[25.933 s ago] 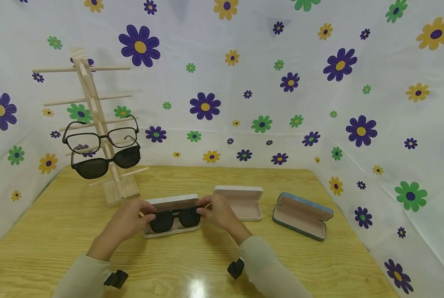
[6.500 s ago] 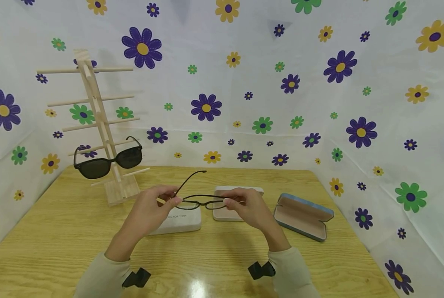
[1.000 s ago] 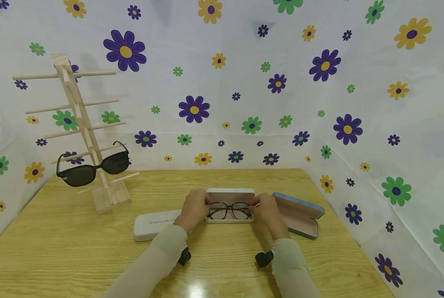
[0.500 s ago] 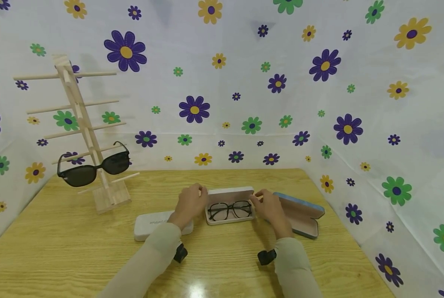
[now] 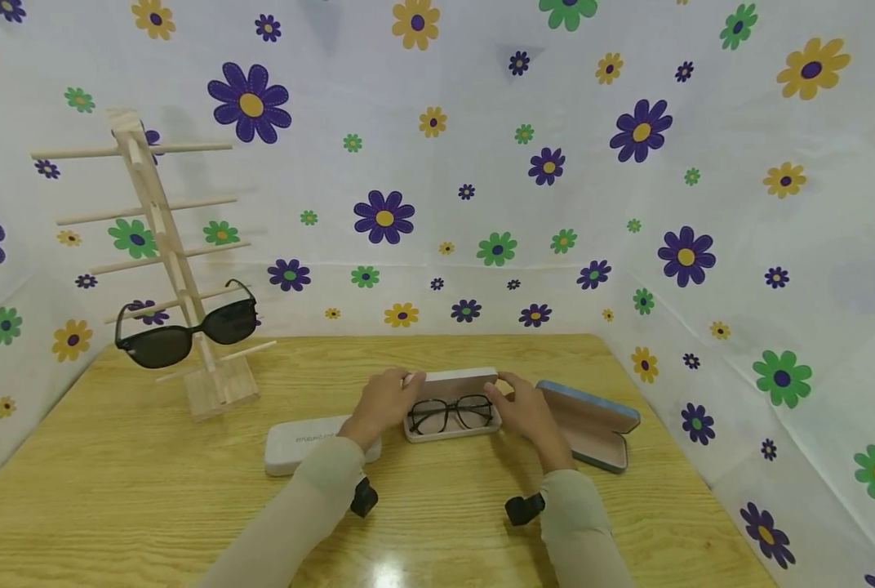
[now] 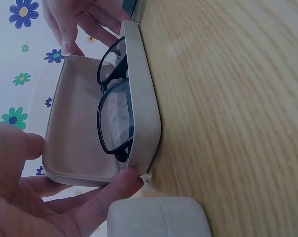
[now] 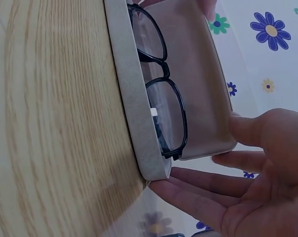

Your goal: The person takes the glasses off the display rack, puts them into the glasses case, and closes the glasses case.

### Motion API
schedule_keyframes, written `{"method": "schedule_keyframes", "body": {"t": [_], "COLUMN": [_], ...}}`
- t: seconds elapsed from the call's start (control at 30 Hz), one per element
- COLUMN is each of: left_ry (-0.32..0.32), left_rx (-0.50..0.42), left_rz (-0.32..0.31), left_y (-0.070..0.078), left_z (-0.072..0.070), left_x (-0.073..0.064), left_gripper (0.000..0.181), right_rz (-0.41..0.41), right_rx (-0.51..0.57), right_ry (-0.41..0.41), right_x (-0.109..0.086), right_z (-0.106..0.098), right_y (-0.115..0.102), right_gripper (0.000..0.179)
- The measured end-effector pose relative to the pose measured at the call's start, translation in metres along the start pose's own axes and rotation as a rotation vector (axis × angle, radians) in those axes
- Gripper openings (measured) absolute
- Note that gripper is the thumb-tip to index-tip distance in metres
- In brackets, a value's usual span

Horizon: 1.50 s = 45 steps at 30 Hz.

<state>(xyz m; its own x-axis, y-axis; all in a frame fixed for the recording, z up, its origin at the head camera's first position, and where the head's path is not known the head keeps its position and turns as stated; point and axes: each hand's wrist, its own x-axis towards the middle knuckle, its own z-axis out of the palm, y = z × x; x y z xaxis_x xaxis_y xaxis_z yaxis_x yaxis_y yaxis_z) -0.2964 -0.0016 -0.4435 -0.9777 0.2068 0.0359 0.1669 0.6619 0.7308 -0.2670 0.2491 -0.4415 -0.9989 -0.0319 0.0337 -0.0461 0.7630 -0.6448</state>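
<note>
Black-framed eyeglasses [image 5: 450, 414] with clear lenses lie inside a white glasses case [image 5: 454, 436], which stands with its lid raised and its pale pink lining showing. My left hand [image 5: 386, 400] holds the case at its left end; in the left wrist view the thumb is at the lid's edge and a fingertip at the base's corner. At the other end my right hand [image 5: 526, 411] pinches the lid's corner between thumb and forefinger. Its other fingers [image 7: 203, 200] lie along the end of the base in the right wrist view.
A closed white glasses case [image 5: 290, 453] lies to the left, partly behind my left arm. A blue-grey case [image 5: 599, 453] stands lid up at the right. Black sunglasses [image 5: 160, 347] hang on a wooden rack [image 5: 160, 212] at the back left.
The left case, which held sunglasses, was shut. The clear eyeglasses went from the rack into the middle case. In the last second both hands let go of them and took the case's ends.
</note>
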Motion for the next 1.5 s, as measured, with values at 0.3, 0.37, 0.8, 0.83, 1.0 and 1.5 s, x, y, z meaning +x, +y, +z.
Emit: {"method": "schedule_keyframes", "body": {"t": [0.3, 0.37, 0.8, 0.83, 1.0, 1.5], "left_ry": [-0.021, -0.033, -0.081, -0.082, -0.090, -0.128], "left_rx": [-0.022, -0.033, -0.068, -0.069, -0.074, -0.121], "left_rz": [-0.011, -0.016, -0.007, -0.007, 0.001, -0.011], "left_y": [-0.0017, -0.0012, -0.0016, -0.0014, -0.0007, -0.0013], "left_z": [-0.0047, -0.0057, -0.0078, -0.0081, -0.0091, -0.0089], "left_x": [0.0023, 0.0021, 0.0007, 0.0006, 0.0004, -0.0031], "left_gripper": [0.053, 0.050, 0.042, 0.041, 0.037, 0.032], "right_rz": [0.013, 0.030, 0.060, 0.058, 0.057, 0.060], "right_rx": [0.107, 0.134, 0.116, 0.111, 0.132, 0.251], "right_ry": [0.042, 0.052, 0.060, 0.060, 0.052, -0.006], "right_x": [0.0026, 0.0028, 0.0007, 0.0007, 0.0010, -0.0027], "right_z": [0.0059, 0.0059, 0.0045, 0.0046, 0.0037, -0.0013], "right_y": [-0.0003, -0.0003, -0.0019, -0.0015, -0.0002, 0.0020], "right_gripper": [0.060, 0.058, 0.058, 0.059, 0.059, 0.039]}}
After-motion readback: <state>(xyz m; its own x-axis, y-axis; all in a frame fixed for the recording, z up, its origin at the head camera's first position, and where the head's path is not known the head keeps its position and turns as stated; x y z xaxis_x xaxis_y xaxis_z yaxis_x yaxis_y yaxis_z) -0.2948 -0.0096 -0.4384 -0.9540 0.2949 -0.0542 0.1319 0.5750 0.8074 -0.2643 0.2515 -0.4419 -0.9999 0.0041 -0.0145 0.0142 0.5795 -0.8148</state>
